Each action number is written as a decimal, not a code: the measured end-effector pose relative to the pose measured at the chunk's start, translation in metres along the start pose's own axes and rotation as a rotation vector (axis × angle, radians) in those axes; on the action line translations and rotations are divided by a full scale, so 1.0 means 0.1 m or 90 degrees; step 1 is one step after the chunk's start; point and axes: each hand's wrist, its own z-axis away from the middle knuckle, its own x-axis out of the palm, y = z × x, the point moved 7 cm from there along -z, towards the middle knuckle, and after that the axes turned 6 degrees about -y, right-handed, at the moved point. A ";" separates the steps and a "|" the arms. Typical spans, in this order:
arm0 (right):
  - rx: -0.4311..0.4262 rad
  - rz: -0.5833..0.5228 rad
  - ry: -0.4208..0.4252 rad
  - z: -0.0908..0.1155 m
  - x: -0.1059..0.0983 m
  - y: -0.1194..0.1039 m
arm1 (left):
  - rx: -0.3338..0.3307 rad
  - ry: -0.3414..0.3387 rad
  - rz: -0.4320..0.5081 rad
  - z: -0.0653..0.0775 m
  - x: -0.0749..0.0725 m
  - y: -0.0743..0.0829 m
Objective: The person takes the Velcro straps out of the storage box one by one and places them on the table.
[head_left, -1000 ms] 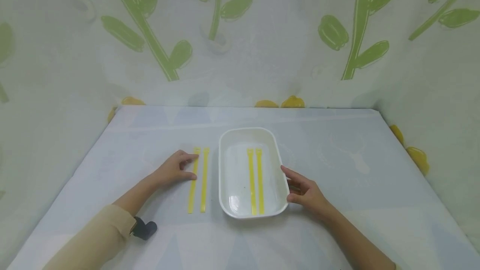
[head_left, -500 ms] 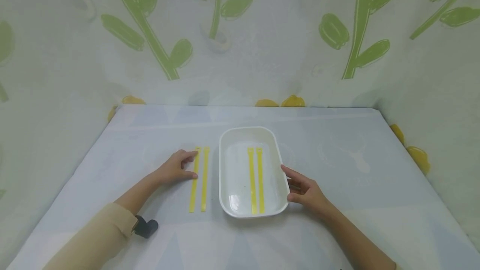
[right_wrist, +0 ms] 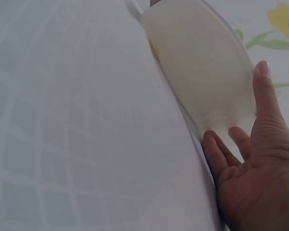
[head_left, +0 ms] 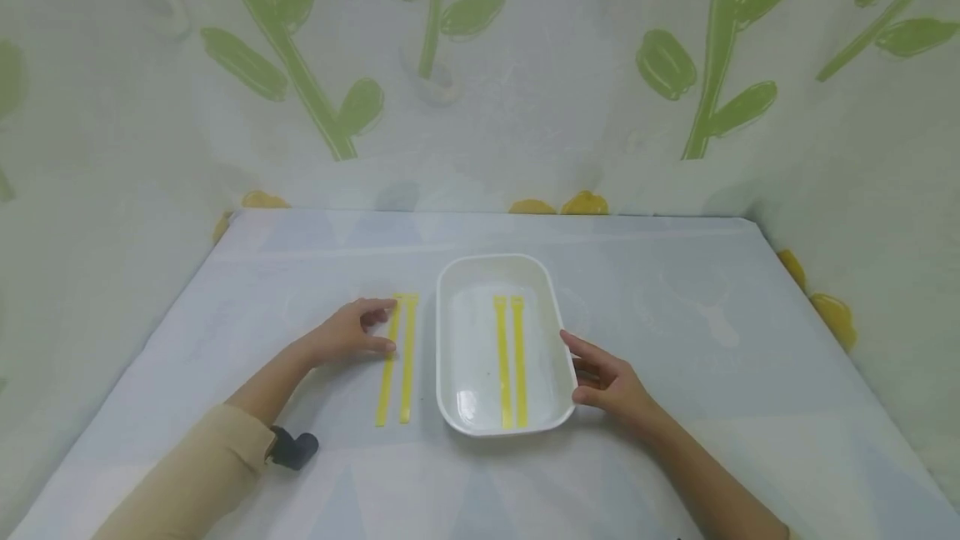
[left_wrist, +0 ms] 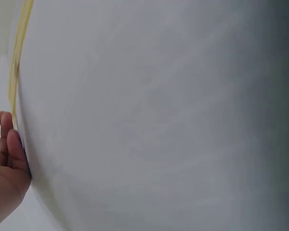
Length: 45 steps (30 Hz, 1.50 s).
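Two flat yellow strips with wider, slotted heads, like cable ties, lie on the table left of a white tray. My left hand [head_left: 348,333] touches the left strip [head_left: 385,390], index fingertip near its head and thumb lower down. Just to its right lies the other strip [head_left: 407,369], their heads almost meeting. In the left wrist view, a yellow strip [left_wrist: 20,36] runs up from the fingers. My right hand [head_left: 615,386] rests its fingertips against the right side of the white tray [head_left: 442,340]. Inside the tray lie two similar strips [head_left: 504,373], side by side.
A pale patterned cloth covers the table [head_left: 675,290]. Behind and beside it stand walls [head_left: 540,90] with a green leaf print. A black item [head_left: 294,448] sits at the left sleeve cuff.
The left strip's head has shifted right toward the neighbouring strip, leaving it slightly slanted. My left hand has moved slightly up and right along it. The right hand and tray stay put.
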 end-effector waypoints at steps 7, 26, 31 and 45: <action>-0.019 0.000 -0.014 -0.02 0.02 -0.03 | 0.047 -0.012 0.086 -0.02 -0.14 0.17; -0.023 0.004 -0.011 -0.01 0.00 -0.05 | 0.130 -0.169 0.117 -0.39 -0.42 1.10; -0.015 0.026 -0.001 0.00 -0.03 -0.04 | 0.149 -0.198 0.120 -0.53 -0.36 1.35; -0.010 0.022 0.000 -0.03 0.01 -0.05 | 0.033 -0.285 0.179 -0.88 0.28 1.54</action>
